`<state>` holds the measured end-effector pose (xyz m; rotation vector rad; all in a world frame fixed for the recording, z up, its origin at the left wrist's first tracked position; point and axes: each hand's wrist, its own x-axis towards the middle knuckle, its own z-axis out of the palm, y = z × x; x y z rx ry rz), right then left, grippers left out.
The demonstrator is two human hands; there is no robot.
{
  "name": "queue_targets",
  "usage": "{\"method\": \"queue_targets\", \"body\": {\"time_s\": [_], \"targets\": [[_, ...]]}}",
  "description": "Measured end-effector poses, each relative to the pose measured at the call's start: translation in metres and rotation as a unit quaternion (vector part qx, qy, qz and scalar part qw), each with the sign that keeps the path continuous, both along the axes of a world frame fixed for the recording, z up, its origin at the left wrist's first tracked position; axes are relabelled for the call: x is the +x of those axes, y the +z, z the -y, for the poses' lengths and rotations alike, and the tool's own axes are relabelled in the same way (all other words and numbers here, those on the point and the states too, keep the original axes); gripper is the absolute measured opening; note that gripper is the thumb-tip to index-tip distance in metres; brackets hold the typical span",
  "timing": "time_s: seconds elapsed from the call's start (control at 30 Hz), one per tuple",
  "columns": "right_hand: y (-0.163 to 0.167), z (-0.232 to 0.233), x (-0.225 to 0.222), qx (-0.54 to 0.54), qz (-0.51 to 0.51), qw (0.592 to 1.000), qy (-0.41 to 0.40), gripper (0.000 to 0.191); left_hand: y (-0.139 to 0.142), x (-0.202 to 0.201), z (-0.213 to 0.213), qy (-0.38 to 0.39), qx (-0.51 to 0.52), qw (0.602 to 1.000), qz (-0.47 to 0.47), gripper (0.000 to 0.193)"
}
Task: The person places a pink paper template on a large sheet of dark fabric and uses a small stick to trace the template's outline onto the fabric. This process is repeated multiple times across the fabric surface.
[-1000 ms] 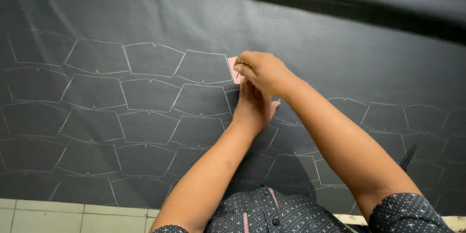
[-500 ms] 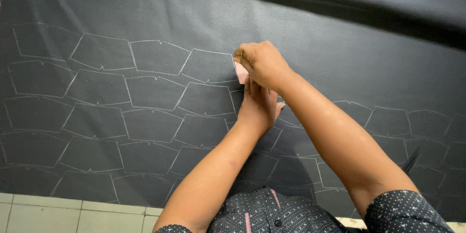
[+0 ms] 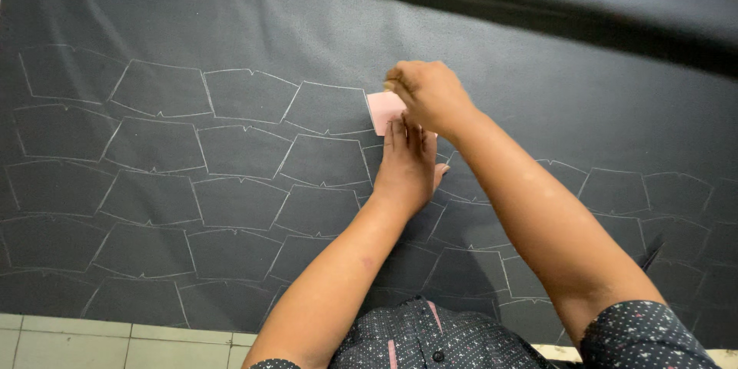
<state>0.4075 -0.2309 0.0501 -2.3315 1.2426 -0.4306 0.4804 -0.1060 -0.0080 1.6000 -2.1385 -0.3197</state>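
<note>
Template [image 3: 382, 110], a small pink card, lies flat on the dark fabric [image 3: 231, 23] among chalked outlines [image 3: 240, 151]. I see the left hand [image 3: 407, 161] pressing it, fingers flat and together. The right hand [image 3: 427, 92] curls over its right edge; I cannot tell what it grips.

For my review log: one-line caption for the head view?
Left hand pins pink template on dark fabric; right hand above it.

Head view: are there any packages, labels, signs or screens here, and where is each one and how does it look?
None of these is in view.
The nearest thing is a small pink card, plain and roughly rectangular, lying on the dark grey fabric under the left hand and right hand, beside white chalk outlines.
</note>
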Motion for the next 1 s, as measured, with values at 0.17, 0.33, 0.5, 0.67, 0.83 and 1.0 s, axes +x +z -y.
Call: {"method": "queue_targets", "body": {"time_s": [0.17, 0.33, 0.5, 0.67, 0.83, 1.0], "targets": [[0.003, 0.003, -0.029, 0.004, -0.022, 0.999, -0.032, 0.019, -0.001, -0.001, 0.001, 0.005, 0.003, 1.0, 0.012, 0.088], [0.002, -0.007, -0.041, 0.029, 0.015, 0.999, -0.036, 0.017, 0.0, -0.001, 0.001, 0.006, -0.005, 1.0, 0.025, 0.087], [0.003, -0.009, -0.044, 0.033, 0.016, 0.998, -0.043, 0.018, 0.005, -0.002, 0.0, 0.008, -0.007, 1.0, 0.018, 0.084], [0.003, -0.012, -0.045, 0.017, 0.036, 0.997, -0.061, 0.019, 0.008, -0.003, 0.0, 0.01, -0.007, 1.0, 0.018, 0.084], [0.003, -0.014, -0.048, 0.023, 0.051, 0.995, -0.077, 0.019, 0.007, -0.002, 0.0, 0.007, -0.015, 1.0, 0.009, 0.084], [0.002, -0.012, -0.049, 0.024, 0.041, 0.997, -0.066, 0.019, 0.009, -0.001, 0.001, 0.006, -0.009, 1.0, 0.009, 0.085]]}}
